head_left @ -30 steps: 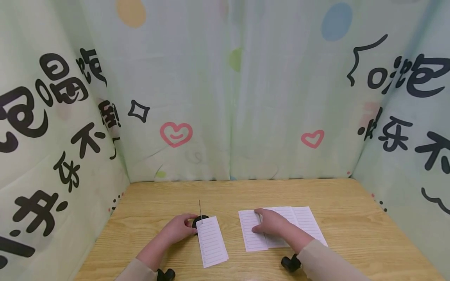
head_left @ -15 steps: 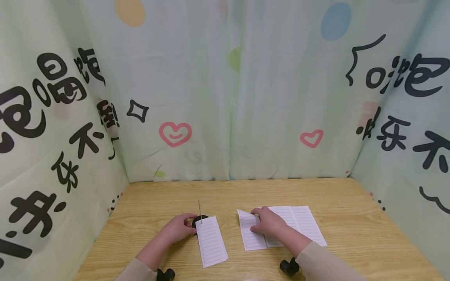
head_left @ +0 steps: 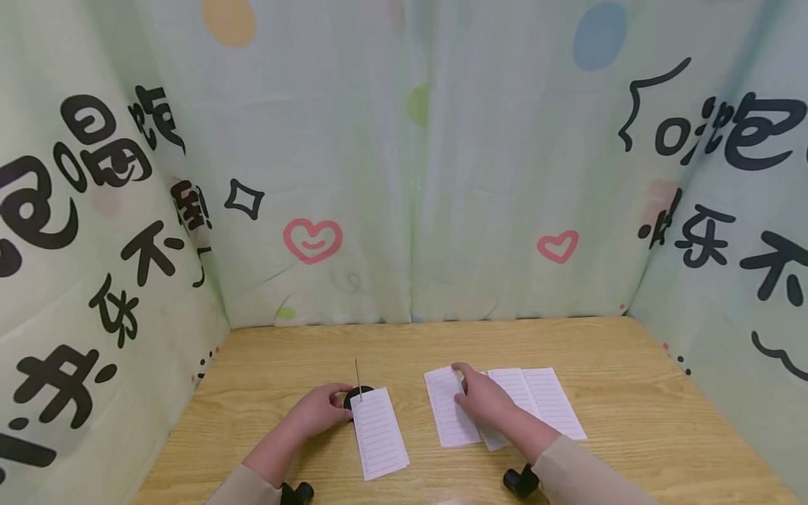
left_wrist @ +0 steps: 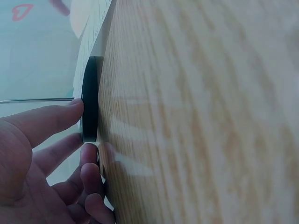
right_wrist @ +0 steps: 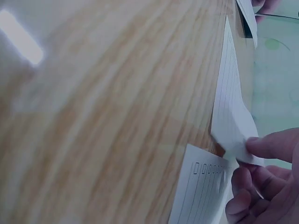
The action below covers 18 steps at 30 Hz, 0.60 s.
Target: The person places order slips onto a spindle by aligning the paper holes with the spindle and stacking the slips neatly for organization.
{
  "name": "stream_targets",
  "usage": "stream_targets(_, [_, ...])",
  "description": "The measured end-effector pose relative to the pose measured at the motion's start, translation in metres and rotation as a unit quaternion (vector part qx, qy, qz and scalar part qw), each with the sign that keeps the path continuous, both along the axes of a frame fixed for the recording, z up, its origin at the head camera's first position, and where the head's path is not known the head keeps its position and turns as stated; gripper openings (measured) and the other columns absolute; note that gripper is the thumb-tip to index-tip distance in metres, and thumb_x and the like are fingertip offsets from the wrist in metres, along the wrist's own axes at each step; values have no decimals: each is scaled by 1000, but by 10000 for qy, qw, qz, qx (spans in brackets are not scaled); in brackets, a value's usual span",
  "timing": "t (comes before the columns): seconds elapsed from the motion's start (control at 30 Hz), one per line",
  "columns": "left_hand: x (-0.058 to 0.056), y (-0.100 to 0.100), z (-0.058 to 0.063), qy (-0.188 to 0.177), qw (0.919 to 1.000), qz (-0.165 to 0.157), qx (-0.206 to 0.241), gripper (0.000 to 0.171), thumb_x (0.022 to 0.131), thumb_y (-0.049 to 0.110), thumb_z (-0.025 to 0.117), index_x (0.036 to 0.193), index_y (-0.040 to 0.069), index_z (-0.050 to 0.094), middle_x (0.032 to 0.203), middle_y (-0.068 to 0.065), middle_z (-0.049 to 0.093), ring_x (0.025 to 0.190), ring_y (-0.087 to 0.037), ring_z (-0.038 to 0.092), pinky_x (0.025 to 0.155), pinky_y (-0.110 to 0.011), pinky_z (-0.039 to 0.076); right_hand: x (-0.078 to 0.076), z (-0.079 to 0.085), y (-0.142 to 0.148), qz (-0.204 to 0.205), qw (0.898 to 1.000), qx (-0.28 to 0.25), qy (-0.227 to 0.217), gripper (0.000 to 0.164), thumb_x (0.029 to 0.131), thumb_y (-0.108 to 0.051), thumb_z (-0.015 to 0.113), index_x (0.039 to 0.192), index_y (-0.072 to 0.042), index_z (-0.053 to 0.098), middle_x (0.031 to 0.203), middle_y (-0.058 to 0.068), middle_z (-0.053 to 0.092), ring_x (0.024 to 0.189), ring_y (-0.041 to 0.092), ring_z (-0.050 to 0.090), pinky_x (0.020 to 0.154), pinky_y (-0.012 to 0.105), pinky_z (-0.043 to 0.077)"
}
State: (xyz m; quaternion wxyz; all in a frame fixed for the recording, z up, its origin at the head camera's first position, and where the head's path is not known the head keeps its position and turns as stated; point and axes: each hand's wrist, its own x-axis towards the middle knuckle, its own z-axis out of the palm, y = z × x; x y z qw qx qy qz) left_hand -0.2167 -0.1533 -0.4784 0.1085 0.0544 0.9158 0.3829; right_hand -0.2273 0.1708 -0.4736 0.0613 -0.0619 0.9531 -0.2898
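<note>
A bill spike with a thin upright rod and a black round base [head_left: 348, 402] stands at left centre in the head view. Lined slips [head_left: 381, 435] are speared on its rod and lie over the base. My left hand [head_left: 323, 412] holds the base by its edge, thumb on top; the left wrist view shows the base's dark rim [left_wrist: 89, 100] against the thumb and index finger. My right hand [head_left: 489, 401] pinches the leftmost lined sheet [head_left: 449, 414] near its upper edge. In the right wrist view that sheet [right_wrist: 229, 102] bends up off the table between thumb and fingers.
More lined sheets [head_left: 555, 403] lie overlapping right of and under my right hand. A wooden table [head_left: 303, 351] carries everything. Printed curtains [head_left: 410, 210] enclose it at the back and both sides. Black wrist mounts [head_left: 521, 481] sit by the sleeves.
My right hand has taken the leftmost sheet by its upper part; the sheet has lifted and come apart from its neighbour. The left hand and the bill spike stay in place.
</note>
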Motion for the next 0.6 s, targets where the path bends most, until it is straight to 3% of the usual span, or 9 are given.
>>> stream_targets(0.23, [1,1,3,44,10000,10,-38,48,86,15,77,131,8,63,85,-3,55,73,-18,49,63,-32,39,0,4,3,46,9989,-329,328,60,95,-4,62,149,-5,37,90,2,61,71,14,53,66,34,46])
stream_targets(0.6, [1,1,2,38,9999,10,-119,48,86,16,77,130,8,63,87,-3,55,76,-19,50,65,-33,39,1,5,6,-10,9980,-561,293,59,97,-7,61,151,-14,37,93,1,60,71,14,51,63,32,45])
